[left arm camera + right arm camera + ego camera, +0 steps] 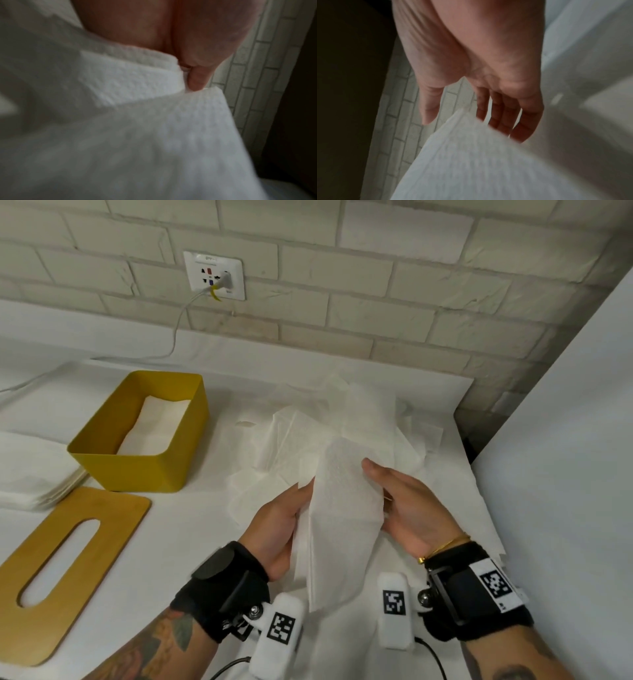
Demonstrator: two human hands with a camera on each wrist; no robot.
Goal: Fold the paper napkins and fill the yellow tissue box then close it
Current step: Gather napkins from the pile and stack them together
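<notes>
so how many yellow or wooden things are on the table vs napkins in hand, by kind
open yellow rectangular tissue box: 1
flat wooden lid with an oval slot: 1
white paper napkin held between the left hand and right hand: 1
total: 3

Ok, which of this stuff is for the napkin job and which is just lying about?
For the job: napkin in both hands, left hand, right hand, yellow box, wooden lid, loose napkins, napkin stack.
Lying about: wall socket, cable.
</notes>
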